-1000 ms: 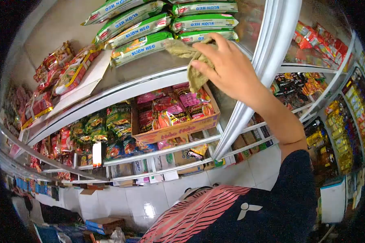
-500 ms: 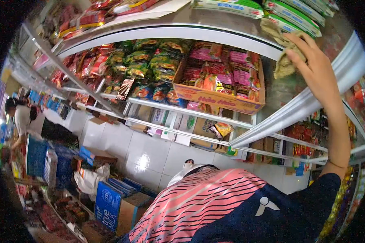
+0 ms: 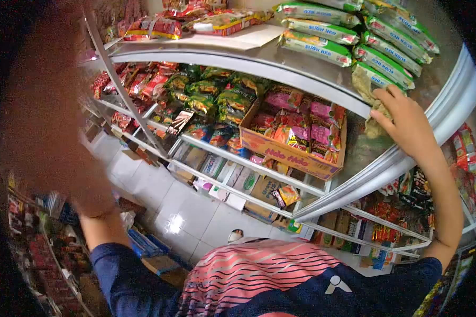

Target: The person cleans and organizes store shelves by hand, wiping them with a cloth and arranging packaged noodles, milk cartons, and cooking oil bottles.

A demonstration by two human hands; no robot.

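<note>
My right hand (image 3: 407,124) grips a crumpled tan cloth (image 3: 367,90) and presses it on the top metal shelf (image 3: 280,63), right beside the nearest green noodle packets (image 3: 378,61). My left hand (image 3: 47,121) is raised very close to the camera at the left, a large blur that hides the shelves behind it. Whether its fingers are apart or closed cannot be made out. My sleeves are dark blue, and the front of my shirt is pink with stripes.
An open cardboard box of pink noodle packets (image 3: 296,132) sits on the shelf below. Red and green snack bags (image 3: 206,95) fill the shelves to its left. A white upright post (image 3: 455,105) borders the shelf on the right. Boxes line the white tiled floor (image 3: 180,211).
The view swung left and then part way back. My left hand rose in front of the camera at the left. My right hand kept the cloth on the top shelf by the green packets.
</note>
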